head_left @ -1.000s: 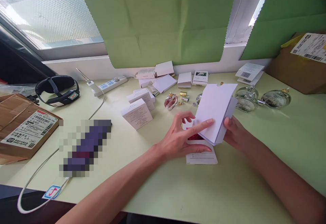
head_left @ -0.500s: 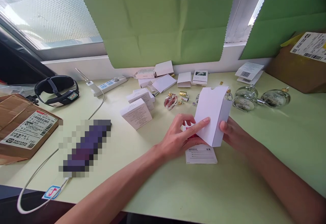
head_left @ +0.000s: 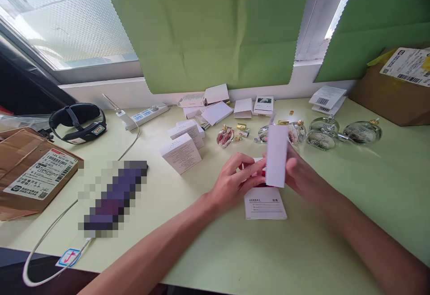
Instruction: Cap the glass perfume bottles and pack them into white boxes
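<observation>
A white cardboard box is held upright above the table, its narrow side facing me. My right hand grips it from the right, thumb at the near edge and the other fingers hidden behind. My left hand is closed at the box's left edge, the index and middle fingertips against it. Below them lies a white printed box with dark lettering, and a red-and-pink patch shows between it and the left fingers; I cannot tell what that belongs to.
Behind stand perfume bottles, a small reddish bottle and gold caps. Printed white cartons sit left of centre. A phone with a cable, a headset, a power strip and brown parcels lie around.
The white box has turned from its broad face to its narrow side and moved slightly lower. My left index finger has slid from its front to its left edge.
</observation>
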`<state>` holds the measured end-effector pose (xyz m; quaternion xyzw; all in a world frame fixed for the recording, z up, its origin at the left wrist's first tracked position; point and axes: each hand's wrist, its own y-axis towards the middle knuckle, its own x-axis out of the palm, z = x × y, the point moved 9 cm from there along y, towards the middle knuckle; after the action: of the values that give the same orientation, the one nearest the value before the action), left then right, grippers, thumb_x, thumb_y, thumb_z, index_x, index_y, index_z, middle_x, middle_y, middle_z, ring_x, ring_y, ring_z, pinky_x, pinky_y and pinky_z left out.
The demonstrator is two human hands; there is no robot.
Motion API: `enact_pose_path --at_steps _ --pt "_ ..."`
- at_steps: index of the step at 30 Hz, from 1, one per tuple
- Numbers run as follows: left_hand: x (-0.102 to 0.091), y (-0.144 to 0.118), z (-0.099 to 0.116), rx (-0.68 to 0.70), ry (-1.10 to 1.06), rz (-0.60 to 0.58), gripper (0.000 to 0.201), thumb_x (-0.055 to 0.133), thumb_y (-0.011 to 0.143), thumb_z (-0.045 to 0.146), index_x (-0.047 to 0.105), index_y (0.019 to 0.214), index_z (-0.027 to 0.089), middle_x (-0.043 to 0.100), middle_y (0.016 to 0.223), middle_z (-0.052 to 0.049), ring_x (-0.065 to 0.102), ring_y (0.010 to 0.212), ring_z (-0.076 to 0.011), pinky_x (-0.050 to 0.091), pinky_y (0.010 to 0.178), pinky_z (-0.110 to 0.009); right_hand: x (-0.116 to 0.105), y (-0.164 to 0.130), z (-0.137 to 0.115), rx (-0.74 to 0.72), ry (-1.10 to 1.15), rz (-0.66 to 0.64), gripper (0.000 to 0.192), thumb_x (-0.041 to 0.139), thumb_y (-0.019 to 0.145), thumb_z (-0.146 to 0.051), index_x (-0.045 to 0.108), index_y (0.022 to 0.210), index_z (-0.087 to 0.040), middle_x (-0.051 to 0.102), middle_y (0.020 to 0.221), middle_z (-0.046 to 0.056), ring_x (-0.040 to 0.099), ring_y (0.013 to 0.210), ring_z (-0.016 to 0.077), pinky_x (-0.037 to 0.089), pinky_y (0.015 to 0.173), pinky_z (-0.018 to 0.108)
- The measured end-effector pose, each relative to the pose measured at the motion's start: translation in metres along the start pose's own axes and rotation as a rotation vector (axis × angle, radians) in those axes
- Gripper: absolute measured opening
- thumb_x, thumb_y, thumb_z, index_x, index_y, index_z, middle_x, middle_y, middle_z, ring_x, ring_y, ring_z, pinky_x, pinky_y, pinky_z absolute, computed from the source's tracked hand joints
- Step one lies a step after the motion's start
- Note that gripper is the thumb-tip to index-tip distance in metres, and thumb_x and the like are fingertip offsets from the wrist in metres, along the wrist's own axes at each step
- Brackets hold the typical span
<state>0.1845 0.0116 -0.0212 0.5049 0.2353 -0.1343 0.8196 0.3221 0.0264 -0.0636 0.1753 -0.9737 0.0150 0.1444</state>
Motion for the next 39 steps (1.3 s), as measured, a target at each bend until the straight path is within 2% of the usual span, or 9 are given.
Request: enact_pose_path --at_steps 5,13,18,21,25,28,31,35,39 --pt "0.003 0.002 -0.019 -0.185 -0.019 -0.053 0.023 0.055 0.099 0.029 0.069 0.115 0.022 0.062 0.092 -0.005 0.060 0.084 -0.0162 0.053 0.076 -0.030 -0.010 0.001 -0.016 -0.040 0.015 0.095 0.038 0.064 0.093 -0.047 0.053 0.128 -0.039 0.067 0.112 0.000 0.058 0.073 0.0141 0.045 0.050 0.025" --pt "0.022 -0.012 -0.056 -0.713 -0.016 -0.311 0.038 0.066 0.088 0.046 0.058 0.115 0.021 0.049 0.119 -0.009 0.056 0.108 -0.0244 0.053 0.088 -0.039 -0.043 0.004 -0.031 -0.192 0.012 0.306 0.029 0.072 0.088 -0.041 0.056 0.112 -0.036 0.061 0.132 -0.003 0.061 0.114 0.0229 0.061 0.082 0.041" --pt "0.022 -0.017 -0.064 -0.812 -0.096 -0.355 0.057 0.069 0.081 0.062 0.061 0.119 0.020 0.056 0.116 -0.010 0.056 0.109 -0.0280 0.053 0.087 -0.039 -0.050 0.006 -0.026 -0.200 0.037 0.326 0.036 0.074 0.087 -0.039 0.056 0.118 -0.041 0.060 0.136 -0.005 0.058 0.124 0.0226 0.061 0.091 0.044" --pt "0.026 -0.020 -0.067 -0.893 -0.293 -0.364 0.047 0.070 0.082 0.054 0.067 0.116 0.020 0.065 0.105 -0.009 0.062 0.097 -0.0250 0.054 0.080 -0.037 -0.052 0.007 -0.026 -0.214 0.023 0.318 0.044 0.075 0.086 -0.039 0.057 0.126 -0.045 0.063 0.134 -0.006 0.057 0.127 0.0230 0.060 0.095 0.045" --pt "0.029 -0.023 -0.070 -1.056 -0.731 -0.216 0.047 0.064 0.082 0.020 0.063 0.129 0.023 0.071 0.108 -0.005 0.068 0.088 -0.0188 0.054 0.079 -0.033 -0.054 0.008 -0.022 -0.179 0.078 0.314 0.046 0.076 0.085 -0.042 0.061 0.129 -0.042 0.069 0.130 -0.003 0.057 0.130 0.0241 0.054 0.106 0.047" --pt "0.022 -0.017 -0.073 -1.038 -0.864 -0.066 0.045 0.061 0.072 0.008 0.070 0.114 0.020 0.071 0.104 -0.004 0.064 0.089 -0.0165 0.050 0.078 -0.028 -0.053 0.008 -0.020 -0.166 0.160 0.301 0.041 0.076 0.085 -0.040 0.065 0.125 -0.036 0.070 0.129 -0.003 0.057 0.131 0.0219 0.049 0.113 0.044" --pt "0.018 -0.013 -0.074 -0.972 -0.910 -0.015 0.018 0.067 0.069 0.009 0.069 0.084 0.018 0.064 0.085 0.000 0.058 0.077 -0.0126 0.045 0.072 -0.025 -0.048 0.007 -0.017 -0.139 0.190 0.268 0.035 0.075 0.087 -0.039 0.067 0.121 -0.034 0.068 0.133 -0.004 0.058 0.129 0.0216 0.049 0.112 0.044" --pt "0.020 -0.008 -0.070 -0.838 -0.921 -0.052 0.018 0.075 0.066 0.013 0.057 0.067 0.016 0.057 0.094 -0.002 0.054 0.083 -0.0127 0.040 0.069 -0.023 -0.038 0.007 -0.014 -0.137 0.196 0.192 0.028 0.069 0.091 -0.042 0.067 0.119 -0.038 0.067 0.136 -0.005 0.057 0.130 0.0205 0.049 0.110 0.045" --pt "0.026 -0.008 -0.068 -0.706 -0.826 -0.141 0.017 0.079 0.064 0.015 0.062 0.067 0.015 0.053 0.105 -0.004 0.054 0.097 -0.0174 0.042 0.078 -0.026 -0.020 0.009 -0.005 -0.114 0.172 0.049 0.028 0.067 0.093 -0.041 0.069 0.120 -0.033 0.069 0.132 0.001 0.058 0.130 0.0239 0.048 0.109 0.046"
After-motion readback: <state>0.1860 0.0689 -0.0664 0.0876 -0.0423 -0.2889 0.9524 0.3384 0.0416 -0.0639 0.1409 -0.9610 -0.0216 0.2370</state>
